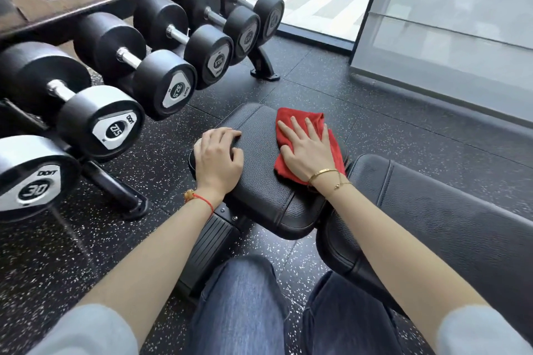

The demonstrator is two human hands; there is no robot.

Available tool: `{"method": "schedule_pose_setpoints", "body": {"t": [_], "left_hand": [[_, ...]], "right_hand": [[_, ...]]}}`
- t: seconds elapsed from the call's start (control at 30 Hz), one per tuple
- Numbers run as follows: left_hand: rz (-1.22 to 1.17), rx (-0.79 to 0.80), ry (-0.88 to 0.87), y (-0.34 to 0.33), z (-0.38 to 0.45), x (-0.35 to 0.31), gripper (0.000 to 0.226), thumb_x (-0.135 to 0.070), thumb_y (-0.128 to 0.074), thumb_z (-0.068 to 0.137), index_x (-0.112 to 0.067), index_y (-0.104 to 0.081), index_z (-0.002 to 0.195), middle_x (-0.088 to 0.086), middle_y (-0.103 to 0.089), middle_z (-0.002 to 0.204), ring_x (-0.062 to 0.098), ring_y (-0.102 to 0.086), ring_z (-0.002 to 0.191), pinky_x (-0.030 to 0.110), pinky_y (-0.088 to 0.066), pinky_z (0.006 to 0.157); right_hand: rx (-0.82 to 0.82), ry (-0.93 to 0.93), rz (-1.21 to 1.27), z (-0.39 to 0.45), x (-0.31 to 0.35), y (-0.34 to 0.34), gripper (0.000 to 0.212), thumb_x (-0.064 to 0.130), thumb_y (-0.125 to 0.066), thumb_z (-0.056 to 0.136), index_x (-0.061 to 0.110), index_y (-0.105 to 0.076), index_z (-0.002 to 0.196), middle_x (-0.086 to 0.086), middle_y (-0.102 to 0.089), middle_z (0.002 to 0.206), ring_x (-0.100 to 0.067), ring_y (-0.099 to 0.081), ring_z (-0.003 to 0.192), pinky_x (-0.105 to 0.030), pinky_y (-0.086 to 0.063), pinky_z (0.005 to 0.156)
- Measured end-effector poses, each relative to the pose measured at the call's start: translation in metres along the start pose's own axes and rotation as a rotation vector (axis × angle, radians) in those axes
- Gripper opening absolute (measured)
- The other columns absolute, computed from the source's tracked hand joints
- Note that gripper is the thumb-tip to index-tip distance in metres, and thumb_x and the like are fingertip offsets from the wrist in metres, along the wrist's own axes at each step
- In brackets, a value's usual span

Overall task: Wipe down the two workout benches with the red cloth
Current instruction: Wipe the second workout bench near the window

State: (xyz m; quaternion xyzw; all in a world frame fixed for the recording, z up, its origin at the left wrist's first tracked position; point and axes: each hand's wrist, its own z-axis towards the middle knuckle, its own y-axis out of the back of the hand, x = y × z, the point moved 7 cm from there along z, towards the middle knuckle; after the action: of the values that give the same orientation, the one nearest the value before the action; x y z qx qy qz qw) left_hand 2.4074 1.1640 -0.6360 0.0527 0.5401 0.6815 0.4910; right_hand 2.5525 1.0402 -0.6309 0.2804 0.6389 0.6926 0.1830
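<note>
One red cloth, soft-napped and crumpled, lies on the grained black seat pad. Right hand presses it flat, fingers spread; left hand rests curled on the pad's left edge. Second pad right. Six round dumbbells left.

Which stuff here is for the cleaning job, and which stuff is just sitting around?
For the job:
red cloth, under the right hand
seat pad, with the left hand resting on it
long back pad beside it

Just sitting around:
dumbbells on the rack
speckled floor
glass panel
</note>
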Motion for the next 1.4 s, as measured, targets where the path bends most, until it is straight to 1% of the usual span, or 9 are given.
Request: {"method": "schedule_pose_setpoints", "body": {"t": [0.2,0.3,0.43,0.5,0.67,0.9,1.07,1.27,1.4], "left_hand": [[-0.006,0.001,-0.001,0.001,0.0,-0.001,0.035,-0.019,-0.053,0.084,-0.022,-0.065,0.117,-0.005,-0.061,0.126,0.021,-0.048,0.123,0.043,-0.032,0.108],[-0.005,0.004,-0.009,0.002,0.0,-0.001,0.035,-0.02,-0.052,0.084,-0.022,-0.065,0.117,-0.005,-0.061,0.126,0.021,-0.048,0.123,0.044,-0.032,0.108],[-0.011,0.002,-0.009,0.002,-0.001,-0.003,0.038,-0.024,-0.048,0.083,-0.022,-0.065,0.117,-0.004,-0.061,0.125,0.021,-0.049,0.122,0.043,-0.034,0.107],[-0.008,0.002,-0.005,0.003,0.0,-0.004,0.037,-0.025,-0.048,0.083,-0.022,-0.065,0.116,-0.004,-0.061,0.125,0.021,-0.049,0.122,0.043,-0.034,0.106],[-0.005,0.013,-0.005,0.003,0.001,-0.003,0.037,-0.025,-0.048,0.084,-0.023,-0.065,0.116,-0.005,-0.061,0.124,0.02,-0.049,0.122,0.043,-0.034,0.107],[-0.02,0.008,0.006,0.007,0.0,-0.005,0.038,-0.021,-0.049,0.084,-0.019,-0.063,0.119,-0.002,-0.063,0.125,0.024,-0.051,0.122,0.043,-0.034,0.107],[-0.046,0.075,-0.008,0.007,-0.001,-0.007,0.039,-0.015,-0.049,0.092,-0.013,-0.057,0.131,0.003,-0.058,0.135,0.023,-0.046,0.129,0.042,-0.03,0.114],[-0.098,0.044,0.01,0.038,-0.01,0.017,0.037,-0.012,-0.05,0.093,-0.012,-0.058,0.129,0.004,-0.058,0.134,0.023,-0.046,0.128,0.042,-0.037,0.109],[-0.088,0.013,0.053,0.061,-0.013,0.042,0.036,-0.009,-0.049,0.094,-0.01,-0.058,0.129,0.006,-0.06,0.132,0.026,-0.047,0.127,0.043,-0.037,0.109]], "right_hand": [[0.007,0.308,0.018,-0.084,0.023,-0.005,0.063,0.044,-0.033,0.091,0.043,-0.017,0.151,0.014,-0.012,0.162,-0.019,-0.003,0.151,-0.049,0.003,0.12],[-0.002,0.24,0.023,-0.087,-0.005,-0.003,0.062,0.047,-0.03,0.09,0.044,-0.018,0.151,0.017,-0.012,0.161,-0.018,-0.003,0.151,-0.046,0.001,0.121],[-0.002,-0.067,0.071,-0.026,-0.054,0.004,0.058,0.041,-0.037,0.096,0.041,-0.02,0.151,0.013,-0.012,0.162,-0.024,-0.005,0.15,-0.051,-0.002,0.12],[0.011,-0.131,0.067,0.004,-0.057,0.003,0.057,0.041,-0.036,0.096,0.04,-0.021,0.151,0.011,-0.015,0.162,-0.025,-0.009,0.15,-0.053,-0.004,0.12],[-0.001,0.013,0.001,0.021,-0.013,-0.001,0.057,0.043,-0.033,0.096,0.04,-0.02,0.151,0.009,-0.015,0.162,-0.021,-0.011,0.15,-0.053,0.0,0.119],[-0.009,0.293,-0.006,-0.047,0.04,-0.009,0.062,0.044,-0.033,0.093,0.04,-0.016,0.152,0.012,-0.012,0.162,-0.017,-0.006,0.151,-0.05,0.002,0.12],[0.001,0.149,0.034,-0.03,0.028,-0.007,0.059,0.043,-0.035,0.096,0.042,-0.016,0.152,0.014,-0.01,0.162,-0.018,-0.003,0.151,-0.048,0.003,0.121],[0.071,-0.027,0.111,0.041,0.046,-0.009,0.057,0.042,-0.029,0.097,0.039,-0.016,0.152,0.011,-0.007,0.163,-0.022,0.0,0.151,-0.054,0.006,0.119],[0.096,0.095,0.106,0.056,0.094,-0.014,0.055,0.041,-0.028,0.097,0.039,-0.019,0.152,0.01,-0.009,0.163,-0.022,0.0,0.151,-0.055,0.006,0.119]]}}
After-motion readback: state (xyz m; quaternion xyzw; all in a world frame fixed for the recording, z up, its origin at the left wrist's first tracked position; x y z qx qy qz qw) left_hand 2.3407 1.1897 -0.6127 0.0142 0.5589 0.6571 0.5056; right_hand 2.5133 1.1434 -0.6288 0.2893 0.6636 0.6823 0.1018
